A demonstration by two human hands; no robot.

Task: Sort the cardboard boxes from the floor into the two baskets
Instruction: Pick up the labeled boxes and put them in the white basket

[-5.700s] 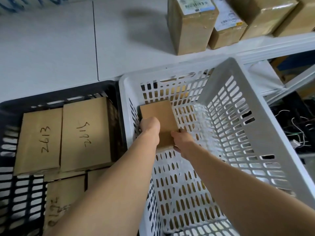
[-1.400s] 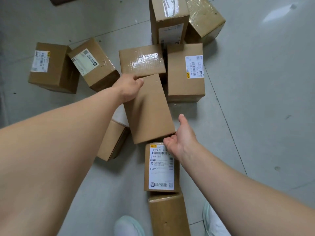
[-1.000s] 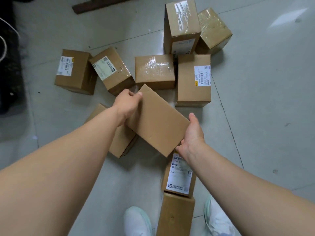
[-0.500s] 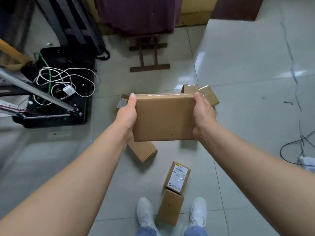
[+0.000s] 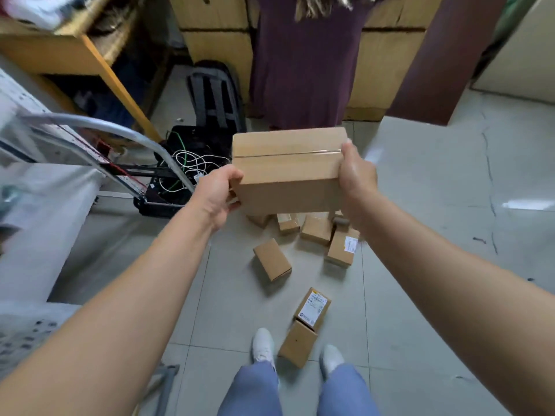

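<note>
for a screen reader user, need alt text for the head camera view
The left hand and right hand hold a plain cardboard box by its ends above a tiled floor. Smaller boxes lie scattered below, near the person's white shoes.

Grey tiled floor, wooden shelving, perhaps a curtain

Soft even light, blurred left edge, wide-angle warp

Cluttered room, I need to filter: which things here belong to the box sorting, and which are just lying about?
Job: held cardboard box, left hand, right hand, boxes on the floor, white basket (blurred).
Lying about: backpack, tangled cables, purple cloth, wooden shelf.
</note>
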